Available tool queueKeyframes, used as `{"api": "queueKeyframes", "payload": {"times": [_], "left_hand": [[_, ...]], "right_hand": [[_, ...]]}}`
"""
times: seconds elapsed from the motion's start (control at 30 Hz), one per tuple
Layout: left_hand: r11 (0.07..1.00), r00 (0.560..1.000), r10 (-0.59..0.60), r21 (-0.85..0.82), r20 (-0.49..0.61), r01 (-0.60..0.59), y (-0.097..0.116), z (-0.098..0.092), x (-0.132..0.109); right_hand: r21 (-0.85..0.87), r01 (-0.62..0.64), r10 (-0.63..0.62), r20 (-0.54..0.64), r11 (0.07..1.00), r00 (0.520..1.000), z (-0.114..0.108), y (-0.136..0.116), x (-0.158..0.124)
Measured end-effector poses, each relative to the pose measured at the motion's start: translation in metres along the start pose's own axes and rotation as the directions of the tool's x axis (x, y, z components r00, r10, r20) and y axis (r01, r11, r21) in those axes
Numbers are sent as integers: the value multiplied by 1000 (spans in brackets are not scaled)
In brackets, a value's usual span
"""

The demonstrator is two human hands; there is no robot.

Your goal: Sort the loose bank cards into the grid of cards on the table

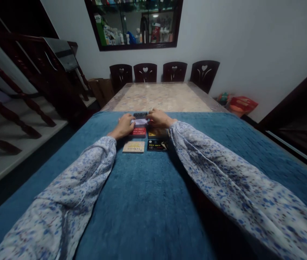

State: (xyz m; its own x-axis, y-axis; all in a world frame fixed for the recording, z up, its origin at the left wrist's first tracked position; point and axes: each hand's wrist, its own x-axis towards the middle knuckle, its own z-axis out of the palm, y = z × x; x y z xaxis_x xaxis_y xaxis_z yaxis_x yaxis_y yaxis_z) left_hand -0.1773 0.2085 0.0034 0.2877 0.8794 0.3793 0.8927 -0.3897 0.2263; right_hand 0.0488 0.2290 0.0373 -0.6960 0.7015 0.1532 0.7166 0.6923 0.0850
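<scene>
Both of my hands reach to the cards near the far edge of the blue cloth. A pale, whitish card (140,122) lies between them, with my left hand (125,125) at its left end and my right hand (158,118) at its right end, fingers bent in on it. Just behind is a dark card (140,115). A red card (139,132) sits nearer, close to my left hand. Under my right wrist, a black and yellow card (156,134) is partly hidden. Closest to me lie a beige card (133,147) and a black VIP card (157,145).
The blue cloth (142,202) covers the near part of a long table, whose marbled top (156,95) shows beyond. Several dark chairs (175,72) stand at the far end. A wooden railing (26,101) runs along the left, and a red bag (242,104) is on the right.
</scene>
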Motion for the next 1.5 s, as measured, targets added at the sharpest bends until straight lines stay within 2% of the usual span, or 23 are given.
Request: {"api": "queueKeyframes", "payload": {"times": [0.23,0.53,0.8,1.2,1.5], "left_hand": [[1000,1000,3,20,-23,-3,27,-3,-26],[998,996,52,38,-66,-50,53,-2,-53],[993,992,103,57,-74,-99,76,-2,-75],[980,979,196,39,-64,-194,122,-1,-106],[968,967,251,26,-49,-250,148,3,-125]], "right_hand": [[16,47,-45,-118,999,992,-4,-5,-23],[-18,68,-70,-203,998,977,9,-11,-55],[-34,39,-44,-148,999,988,8,-21,-92],[-34,62,-67,-173,997,983,11,-25,-150],[-24,47,-50,-171,999,984,14,-30,-191]]}}
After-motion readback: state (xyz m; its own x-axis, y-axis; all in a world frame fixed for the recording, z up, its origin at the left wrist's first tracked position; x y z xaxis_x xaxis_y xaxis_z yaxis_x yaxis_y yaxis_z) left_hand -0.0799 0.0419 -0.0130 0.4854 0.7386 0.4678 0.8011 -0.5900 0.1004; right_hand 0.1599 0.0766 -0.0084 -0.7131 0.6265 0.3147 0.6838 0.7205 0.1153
